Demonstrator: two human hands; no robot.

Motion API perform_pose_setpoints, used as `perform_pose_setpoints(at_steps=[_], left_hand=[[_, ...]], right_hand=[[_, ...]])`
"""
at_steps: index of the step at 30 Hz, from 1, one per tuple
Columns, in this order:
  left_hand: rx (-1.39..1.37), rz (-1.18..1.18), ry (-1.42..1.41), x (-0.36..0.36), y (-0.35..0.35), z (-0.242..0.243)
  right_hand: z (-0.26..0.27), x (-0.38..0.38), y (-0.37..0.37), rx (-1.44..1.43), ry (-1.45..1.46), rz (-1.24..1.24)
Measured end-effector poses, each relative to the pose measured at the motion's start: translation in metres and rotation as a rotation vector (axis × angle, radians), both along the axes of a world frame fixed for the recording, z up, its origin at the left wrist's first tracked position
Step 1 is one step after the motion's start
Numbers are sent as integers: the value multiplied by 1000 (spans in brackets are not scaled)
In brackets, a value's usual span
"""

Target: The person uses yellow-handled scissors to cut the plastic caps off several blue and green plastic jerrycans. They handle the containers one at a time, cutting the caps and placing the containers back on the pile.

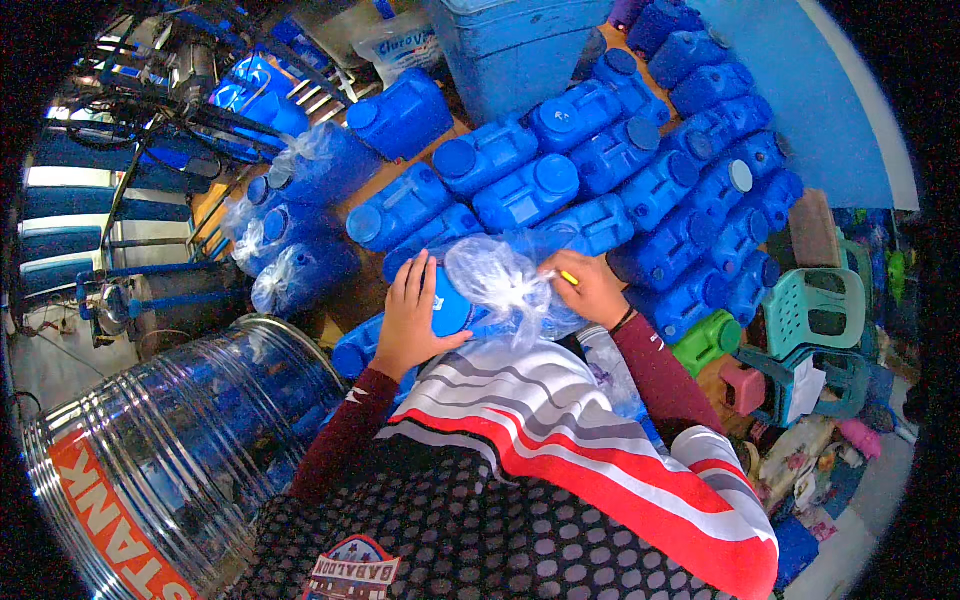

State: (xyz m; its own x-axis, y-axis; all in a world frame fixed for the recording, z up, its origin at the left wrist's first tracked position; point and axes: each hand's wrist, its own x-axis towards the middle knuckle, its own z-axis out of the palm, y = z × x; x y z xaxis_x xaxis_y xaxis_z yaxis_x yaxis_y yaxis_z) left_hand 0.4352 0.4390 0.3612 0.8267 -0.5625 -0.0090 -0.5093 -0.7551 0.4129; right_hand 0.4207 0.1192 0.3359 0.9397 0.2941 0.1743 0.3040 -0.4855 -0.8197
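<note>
My left hand (421,313) lies spread, back up, against the round blue cap (450,304) of a blue plastic jug, with the thumb along the cap's near edge. A clear plastic bag (510,281), gathered and knotted in the middle, covers the jug's top beside that cap. At the bag's right side, my right hand (592,289) is closed around a small yellow-ended object (569,278), probably a pen or a cutter. Its fingertips also touch the plastic. Most of the yellow-ended object is hidden inside the hand.
Rows of blue jugs (525,191) stand close together ahead. Bagged blue containers (307,262) are at the left, near a shiny steel tank (187,442). A large blue bin (517,52) stands behind. To the right are a green jug (706,341) and plastic chairs (814,311).
</note>
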Motion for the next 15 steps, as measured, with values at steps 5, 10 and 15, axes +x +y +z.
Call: perform_pose_setpoints(at_steps=[5,10,15], left_hand=[[136,59,21,-8,-10,10],[69,-26,-22,-9,-4,9],[29,-64,25,-7,-17,9]], right_hand=[[-2,-16,-25,-540,2,-344],[-56,-36,-114,-659,90,-493],[-174,-61,-155,-746,417,-620]])
